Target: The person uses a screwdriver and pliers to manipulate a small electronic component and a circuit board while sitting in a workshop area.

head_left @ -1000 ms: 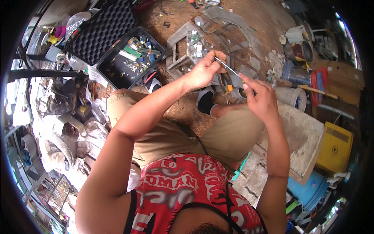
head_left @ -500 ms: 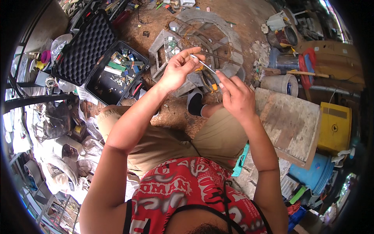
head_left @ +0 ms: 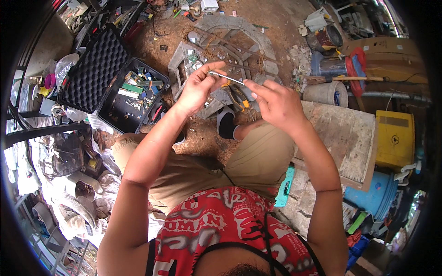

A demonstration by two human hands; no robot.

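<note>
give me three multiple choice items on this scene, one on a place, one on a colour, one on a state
1. Where is the open black case?
A. on the person's left
B. on the person's right
C. on the lap

2. What colour is the square container at the right?
A. green
B. yellow
C. white

3. How is the thin metal rod held?
A. lying on the ground
C. in one hand only
B. between both hands

Key: 1 A, it lies left of the knees. 2 B, its face is plainly yellow. 3 B, the left hand and right hand each pinch an end.
</note>
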